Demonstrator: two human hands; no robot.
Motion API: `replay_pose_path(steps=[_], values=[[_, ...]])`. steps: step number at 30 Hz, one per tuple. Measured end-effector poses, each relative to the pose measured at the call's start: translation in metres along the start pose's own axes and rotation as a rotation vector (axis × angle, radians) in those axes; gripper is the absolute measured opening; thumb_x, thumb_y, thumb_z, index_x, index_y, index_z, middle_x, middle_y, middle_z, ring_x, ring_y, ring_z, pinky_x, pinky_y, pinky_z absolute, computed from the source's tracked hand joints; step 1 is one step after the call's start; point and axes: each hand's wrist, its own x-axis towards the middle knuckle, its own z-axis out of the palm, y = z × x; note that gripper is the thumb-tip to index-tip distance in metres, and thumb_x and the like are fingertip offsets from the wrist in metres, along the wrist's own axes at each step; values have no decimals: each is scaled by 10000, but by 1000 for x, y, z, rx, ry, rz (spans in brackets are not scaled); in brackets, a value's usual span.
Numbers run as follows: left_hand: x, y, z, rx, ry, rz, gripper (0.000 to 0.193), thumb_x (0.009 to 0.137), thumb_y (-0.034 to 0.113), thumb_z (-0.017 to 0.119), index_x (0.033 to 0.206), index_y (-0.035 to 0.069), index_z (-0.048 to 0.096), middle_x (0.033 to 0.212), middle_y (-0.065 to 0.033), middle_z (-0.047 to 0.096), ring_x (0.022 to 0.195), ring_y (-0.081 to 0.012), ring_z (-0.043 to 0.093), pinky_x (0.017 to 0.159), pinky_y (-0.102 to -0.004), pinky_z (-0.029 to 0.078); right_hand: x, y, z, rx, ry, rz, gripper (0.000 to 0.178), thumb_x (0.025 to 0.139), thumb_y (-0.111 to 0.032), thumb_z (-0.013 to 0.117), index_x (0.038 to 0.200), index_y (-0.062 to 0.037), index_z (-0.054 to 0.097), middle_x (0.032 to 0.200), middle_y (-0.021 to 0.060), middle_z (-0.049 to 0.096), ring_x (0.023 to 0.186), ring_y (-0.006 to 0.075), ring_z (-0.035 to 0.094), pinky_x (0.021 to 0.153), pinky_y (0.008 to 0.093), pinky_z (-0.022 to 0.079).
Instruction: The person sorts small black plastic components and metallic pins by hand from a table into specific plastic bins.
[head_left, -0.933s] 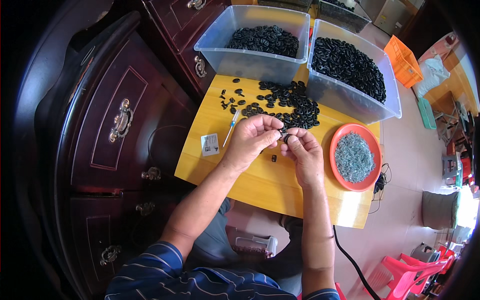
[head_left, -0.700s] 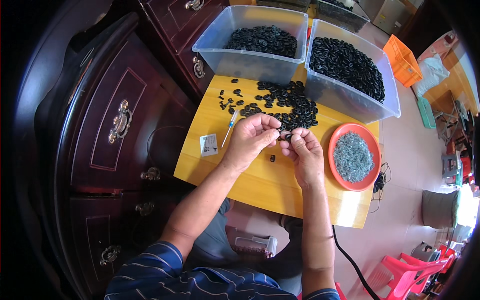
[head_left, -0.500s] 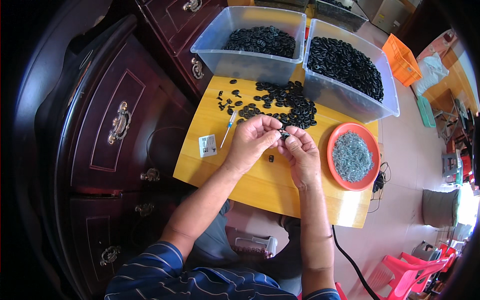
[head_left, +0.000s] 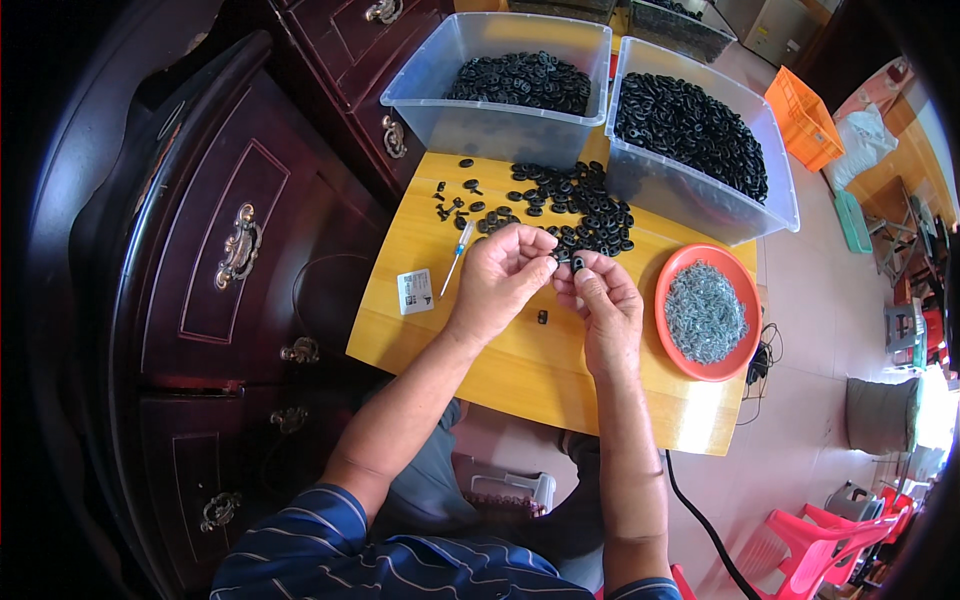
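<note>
Presumably light, stiff and slick, the black part point(head_left: 578, 264) seems best held by its rim. Our right hand point(head_left: 606, 308) pinches it above the table point(head_left: 530, 370), inward of the near edge; our left hand point(head_left: 498, 282) pinches alongside, contents too small to tell.

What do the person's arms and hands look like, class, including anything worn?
The left hand and right hand are bare; no gloves or watch show. The forearms are uncovered. The short sleeves are blue with thin pale stripes.
</note>
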Motion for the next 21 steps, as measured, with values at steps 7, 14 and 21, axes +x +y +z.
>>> replay_pose_path(steps=[7, 14, 21], values=[[-1, 2, 0, 145, 5, 44, 153, 903, -37, 652, 1052, -5, 638, 909, -15, 663, 803, -48, 644, 706, -197, 532, 1, 4, 2, -56, 24, -98, 180, 989, -80, 610, 1156, -19, 580, 973, 89, 728, 866, 151, 702, 775, 274, 546], [0, 1, -1, 161, 22, 30, 144, 897, -40, 653, 1036, -9, 633, 864, -8, 656, 753, -41, 635, 664, -190, 527, 0, 6, 3, -70, 23, -85, 153, 999, -58, 599, 1139, -6, 566, 965, 82, 712, 862, 142, 689, 787, 269, 540], [-1, 2, 0, 143, 21, 15, 154, 892, -51, 654, 1038, -11, 626, 858, -6, 649, 740, -36, 623, 655, -186, 521, 0, 8, 5, -68, 76, -71, 109, 982, -66, 631, 1078, -19, 611, 932, 51, 703, 827, 128, 683, 770, 262, 538]])
